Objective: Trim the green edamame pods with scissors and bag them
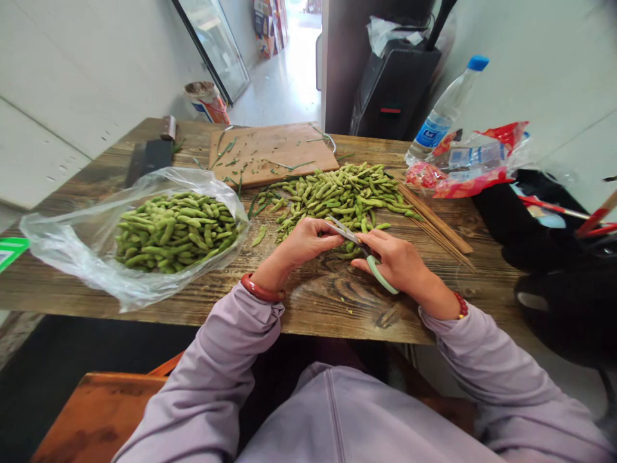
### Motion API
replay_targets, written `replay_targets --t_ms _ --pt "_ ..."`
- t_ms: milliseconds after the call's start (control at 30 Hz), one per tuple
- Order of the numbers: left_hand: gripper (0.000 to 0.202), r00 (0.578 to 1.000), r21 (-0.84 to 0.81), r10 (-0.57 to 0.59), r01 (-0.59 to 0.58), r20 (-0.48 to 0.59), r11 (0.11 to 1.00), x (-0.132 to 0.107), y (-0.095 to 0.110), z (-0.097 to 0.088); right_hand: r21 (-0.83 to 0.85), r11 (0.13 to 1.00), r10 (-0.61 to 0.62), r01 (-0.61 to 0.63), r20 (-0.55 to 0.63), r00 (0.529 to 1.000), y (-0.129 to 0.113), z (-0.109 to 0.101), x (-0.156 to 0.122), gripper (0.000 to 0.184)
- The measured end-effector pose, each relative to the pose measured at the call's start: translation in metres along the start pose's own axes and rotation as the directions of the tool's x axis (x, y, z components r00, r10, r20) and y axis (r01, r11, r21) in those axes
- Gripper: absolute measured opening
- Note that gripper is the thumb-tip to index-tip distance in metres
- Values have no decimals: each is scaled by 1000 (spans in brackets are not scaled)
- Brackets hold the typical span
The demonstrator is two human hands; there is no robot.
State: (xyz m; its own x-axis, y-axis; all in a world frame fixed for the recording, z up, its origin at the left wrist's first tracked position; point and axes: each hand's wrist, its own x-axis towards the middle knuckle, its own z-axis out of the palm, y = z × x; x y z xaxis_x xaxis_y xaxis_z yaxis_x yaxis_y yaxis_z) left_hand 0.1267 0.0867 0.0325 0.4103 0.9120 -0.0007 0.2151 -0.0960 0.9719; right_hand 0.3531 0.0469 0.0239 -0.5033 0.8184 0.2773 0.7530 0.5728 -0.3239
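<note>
My right hand is closed on a pair of scissors with pale green handles. Their metal blades point left, towards my left hand, whose thumb and fingers are pinched together beside the tips. Whatever sits in that pinch is hidden by the fingers. Just beyond both hands lies a loose heap of green edamame pods on the wooden table. To the left, a clear plastic bag lies spread out with many edamame pods in it.
Behind the heap is a wooden cutting board with green scraps; a cleaver lies left of it. Wooden sticks lie to the right. A water bottle, a red-and-clear wrapper and a black bag occupy the right side.
</note>
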Motion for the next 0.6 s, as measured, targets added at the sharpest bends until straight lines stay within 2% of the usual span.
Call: replay_targets --t_ms 133,267,400,600 --pt "20 998 -56 -38 35 -49 998 -1 5 0 32 999 3 -2 -17 1000 1 1 0 39" --pt "26 990 -269 -105 76 -94 960 -1 5 -2 78 997 37 -29 -113 993 7 3 2 43" --pt "32 987 -466 -139 83 -86 881 1 2 -5 101 994 48 -33 -156 987 10 4 2 48" --pt "35 988 -564 -145 89 -55 821 2 2 -6 102 995 30 -17 -126 992 7 6 2 51"
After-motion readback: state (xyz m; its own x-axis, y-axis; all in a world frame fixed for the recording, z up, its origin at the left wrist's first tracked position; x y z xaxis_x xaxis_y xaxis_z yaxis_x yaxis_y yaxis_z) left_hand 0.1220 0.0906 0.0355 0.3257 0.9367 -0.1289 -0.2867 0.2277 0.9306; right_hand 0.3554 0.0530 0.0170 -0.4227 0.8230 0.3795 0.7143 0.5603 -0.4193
